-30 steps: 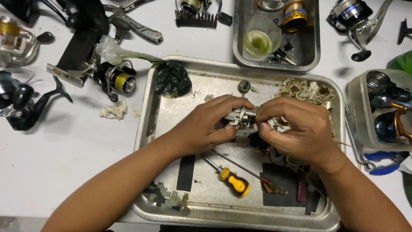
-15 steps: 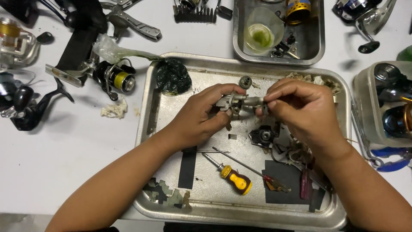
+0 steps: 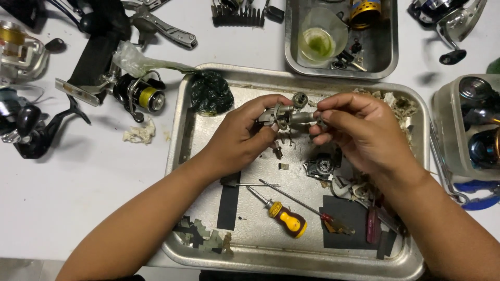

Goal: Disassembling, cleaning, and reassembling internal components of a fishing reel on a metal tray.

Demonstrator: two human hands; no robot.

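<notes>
Both hands meet over a large metal tray [image 3: 179, 156]. My left hand [image 3: 245, 132] pinches a small grey metal reel part [image 3: 284, 117] from the left, and my right hand [image 3: 359, 127] holds its other end with thumb and forefinger. A small toothed gear [image 3: 299, 99] sits just above the part, next to my fingers. Below the hands on the tray lie a black reel piece [image 3: 319, 167], a yellow-handled screwdriver [image 3: 284, 218] and a thin red-handled screwdriver [image 3: 312, 208].
A dark green cloth wad [image 3: 210, 92] lies in the tray's far left corner. A smaller metal tray [image 3: 390, 49] behind holds a clear cup [image 3: 323, 34] of green liquid. Fishing reels [image 3: 138, 93] lie at left, a plastic tub [image 3: 469, 130] of reels at right.
Both hands have lifted the reel part and carried it toward the far side of the tray. The black reel piece that was beneath them is uncovered.
</notes>
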